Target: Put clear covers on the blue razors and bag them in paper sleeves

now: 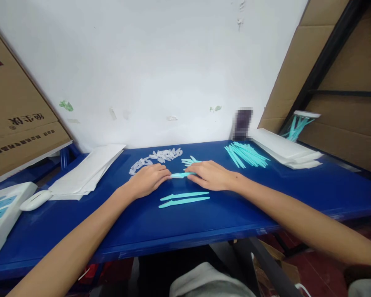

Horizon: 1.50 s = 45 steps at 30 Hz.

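A teal stick [182, 175] spans the gap between two hands.
The left hand [146, 180] has its fingers closed on the pale left end, the right hand [212, 175] has its fingers clamped on the right one; the stick is mid-bench [235, 212], just beyond two loose sticks [185, 201]. Its long axis runs left to right, pale end pointing left, nearly in line with theirs. From where I stand, light grips and force straight along that axis would best avoid bending it.
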### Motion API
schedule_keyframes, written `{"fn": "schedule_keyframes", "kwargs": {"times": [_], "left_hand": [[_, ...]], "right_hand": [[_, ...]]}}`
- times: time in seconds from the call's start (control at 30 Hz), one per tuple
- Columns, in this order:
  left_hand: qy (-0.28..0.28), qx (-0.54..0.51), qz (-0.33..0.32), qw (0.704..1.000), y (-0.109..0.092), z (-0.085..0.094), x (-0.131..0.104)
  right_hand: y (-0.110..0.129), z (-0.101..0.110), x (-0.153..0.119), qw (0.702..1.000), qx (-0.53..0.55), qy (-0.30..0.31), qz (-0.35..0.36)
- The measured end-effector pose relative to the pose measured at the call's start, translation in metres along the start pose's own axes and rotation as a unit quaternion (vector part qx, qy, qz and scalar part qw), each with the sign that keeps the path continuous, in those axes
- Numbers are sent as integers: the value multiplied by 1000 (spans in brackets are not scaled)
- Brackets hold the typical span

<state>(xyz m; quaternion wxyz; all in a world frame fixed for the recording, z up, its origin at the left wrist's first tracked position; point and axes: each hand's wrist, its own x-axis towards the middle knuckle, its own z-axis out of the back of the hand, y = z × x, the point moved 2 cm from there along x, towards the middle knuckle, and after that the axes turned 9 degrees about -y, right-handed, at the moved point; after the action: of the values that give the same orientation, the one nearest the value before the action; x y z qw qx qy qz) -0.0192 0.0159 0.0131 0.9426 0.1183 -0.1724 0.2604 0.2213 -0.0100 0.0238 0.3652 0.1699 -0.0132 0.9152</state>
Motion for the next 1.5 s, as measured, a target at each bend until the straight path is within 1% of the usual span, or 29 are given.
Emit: {"fn": "schedule_keyframes", "kwargs": {"times": [0.17,0.27,0.37,0.43,0.5,0.57,0.6,0.73,0.8,0.9,1.03,1.13,1.23,1.33,1.5], "left_hand": [[-19,40,-31,999,-4,3,-2],[-29,25,-34,999,-7,1,-4],[-37,-15,-29,999,-9,0,-3],[-64,-60,3,996,-6,0,-1],[-107,-92,55,988,0,2,0],[-137,-89,103,981,10,5,-2],[-142,-74,123,979,17,6,-5],[-125,17,202,971,50,13,-22],[-114,55,243,962,68,17,-32],[-93,96,291,947,91,21,-45],[-67,140,326,932,111,21,-57],[-73,174,361,913,119,21,-64],[-92,158,381,906,122,21,-67],[-88,117,373,916,120,17,-65],[-50,63,334,939,111,7,-56]], "right_hand": [[-4,-3,-2,999,24,5,23],[-5,-3,-3,999,18,3,38],[-6,-2,-2,999,20,-2,49],[-8,0,1,999,31,-22,36],[-14,2,3,997,31,-64,-3],[-25,4,3,993,7,-101,-57],[-31,4,3,991,-11,-106,-85],[-57,2,-2,977,-88,-59,-185],[-64,2,-3,970,-107,-44,-213],[-69,0,-3,967,-113,-36,-225],[-72,-7,0,967,-108,-28,-230],[-76,-14,2,969,-97,-24,-228],[-78,-17,3,971,-84,-21,-222],[-77,-17,3,972,-77,-23,-220],[-69,-12,2,973,-67,-19,-219]]}}
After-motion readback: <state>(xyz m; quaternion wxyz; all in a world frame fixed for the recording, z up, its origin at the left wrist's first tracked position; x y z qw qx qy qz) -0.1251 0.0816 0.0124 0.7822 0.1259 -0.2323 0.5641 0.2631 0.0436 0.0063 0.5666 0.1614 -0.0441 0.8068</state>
